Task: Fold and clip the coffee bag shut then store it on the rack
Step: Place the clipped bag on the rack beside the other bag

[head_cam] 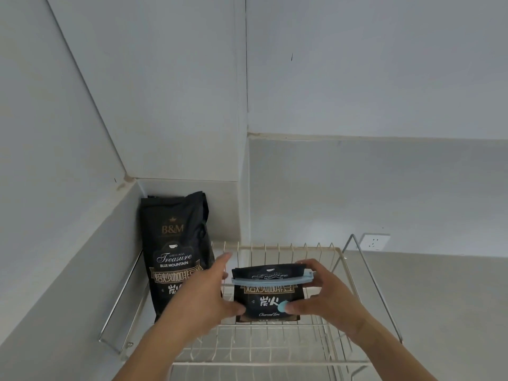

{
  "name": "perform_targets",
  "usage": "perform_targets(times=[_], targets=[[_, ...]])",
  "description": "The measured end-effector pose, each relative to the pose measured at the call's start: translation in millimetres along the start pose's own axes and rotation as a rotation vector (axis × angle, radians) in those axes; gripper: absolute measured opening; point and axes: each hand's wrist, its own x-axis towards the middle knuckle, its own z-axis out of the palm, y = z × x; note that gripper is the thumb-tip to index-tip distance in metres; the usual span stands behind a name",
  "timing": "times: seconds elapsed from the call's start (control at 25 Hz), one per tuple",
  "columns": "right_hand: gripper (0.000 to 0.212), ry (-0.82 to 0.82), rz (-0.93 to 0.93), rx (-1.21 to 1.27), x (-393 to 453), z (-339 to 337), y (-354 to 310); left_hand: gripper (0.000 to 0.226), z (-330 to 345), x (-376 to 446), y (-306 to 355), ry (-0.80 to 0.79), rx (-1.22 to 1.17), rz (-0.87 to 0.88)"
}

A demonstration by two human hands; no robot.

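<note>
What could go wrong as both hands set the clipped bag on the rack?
1. The folded coffee bag stands upright on the wire rack; its base rests on thin wires, so it may tip when the left hand and right hand let go.
2. The blue clip grips a thick fold; it could slip or pop off.
3. The left hand is close to the tall coffee bag leaning in the corner and may knock it while withdrawing.

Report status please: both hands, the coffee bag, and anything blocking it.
Left hand and right hand grip the clipped coffee bag upright over the wire rack. Blue clip on. Taller bag stands apart, left.
</note>
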Motion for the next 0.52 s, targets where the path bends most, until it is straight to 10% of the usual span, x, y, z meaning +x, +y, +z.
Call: perform_targets(times=[0.24, 0.52], targets=[[0.059, 0.001, -0.006, -0.077, -1, -1, 0, 0.032, -37, 6, 28, 0.106, 0.193, 0.396], [0.058, -0.008, -0.080, -0.334, -5, -3, -11, 0.014, -35, 17, 34, 0.071, 0.311, 0.573]])
